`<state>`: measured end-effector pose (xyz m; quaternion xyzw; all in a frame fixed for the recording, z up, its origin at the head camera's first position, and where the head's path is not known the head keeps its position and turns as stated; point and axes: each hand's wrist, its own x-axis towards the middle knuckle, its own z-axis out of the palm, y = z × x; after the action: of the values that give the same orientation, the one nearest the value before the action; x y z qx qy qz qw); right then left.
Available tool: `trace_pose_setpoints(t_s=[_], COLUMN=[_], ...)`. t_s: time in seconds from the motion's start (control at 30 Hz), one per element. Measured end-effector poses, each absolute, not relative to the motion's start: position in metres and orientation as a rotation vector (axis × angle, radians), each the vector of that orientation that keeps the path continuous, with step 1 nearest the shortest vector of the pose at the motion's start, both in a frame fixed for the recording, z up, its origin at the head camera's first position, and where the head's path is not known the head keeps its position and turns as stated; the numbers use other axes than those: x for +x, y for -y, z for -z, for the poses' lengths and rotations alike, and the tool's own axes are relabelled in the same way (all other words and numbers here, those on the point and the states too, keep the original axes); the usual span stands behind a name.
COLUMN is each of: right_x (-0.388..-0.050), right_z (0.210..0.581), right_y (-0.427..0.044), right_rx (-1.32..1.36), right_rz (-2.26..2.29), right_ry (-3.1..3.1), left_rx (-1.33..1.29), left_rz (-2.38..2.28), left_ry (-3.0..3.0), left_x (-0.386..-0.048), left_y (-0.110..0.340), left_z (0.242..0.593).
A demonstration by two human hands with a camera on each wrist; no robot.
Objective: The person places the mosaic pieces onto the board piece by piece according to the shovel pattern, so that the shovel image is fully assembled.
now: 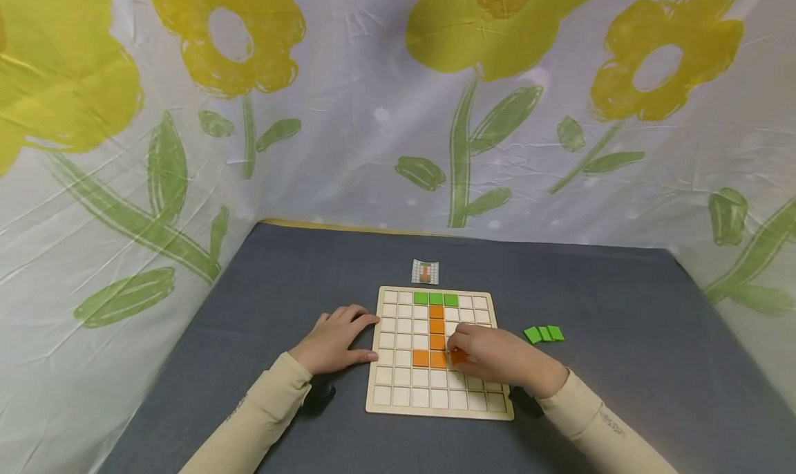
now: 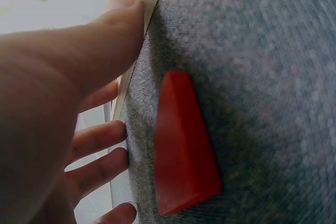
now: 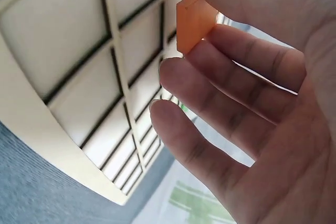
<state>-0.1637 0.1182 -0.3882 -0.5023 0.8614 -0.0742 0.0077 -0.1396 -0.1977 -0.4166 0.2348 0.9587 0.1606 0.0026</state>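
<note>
Only the left wrist view shows a red block (image 2: 184,145). Left hand (image 1: 336,339) relaxed; right hand (image 1: 497,353) pinches an orange tile (image 3: 195,22).

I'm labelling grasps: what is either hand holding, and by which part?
The right hand pinches an orange tile by its edges; the left hand holds nothing, only touching the board.

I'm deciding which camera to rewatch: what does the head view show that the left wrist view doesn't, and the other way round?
Only the head view: the small printed card, the loose green tiles, and the right hand holding an orange tile.
Only the left wrist view: a red wedge-shaped object.
Both: the left hand at the edge of the board, the grey tabletop and the patterned backdrop.
</note>
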Motion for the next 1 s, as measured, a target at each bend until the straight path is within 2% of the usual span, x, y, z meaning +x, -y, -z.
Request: trace_pose_setpoints(t_s=[1.0], right_x=[-0.1610], right_z=[0.3936], right_y=[-0.1145], right_rx=[-1.549], right_rz=[0.189], right_ry=[-2.739], left_rx=[0.702], left_rz=[-0.499], left_ry=[-2.999], left_x=[-0.1406], left_y=[0.1980], left_z=[0.4162])
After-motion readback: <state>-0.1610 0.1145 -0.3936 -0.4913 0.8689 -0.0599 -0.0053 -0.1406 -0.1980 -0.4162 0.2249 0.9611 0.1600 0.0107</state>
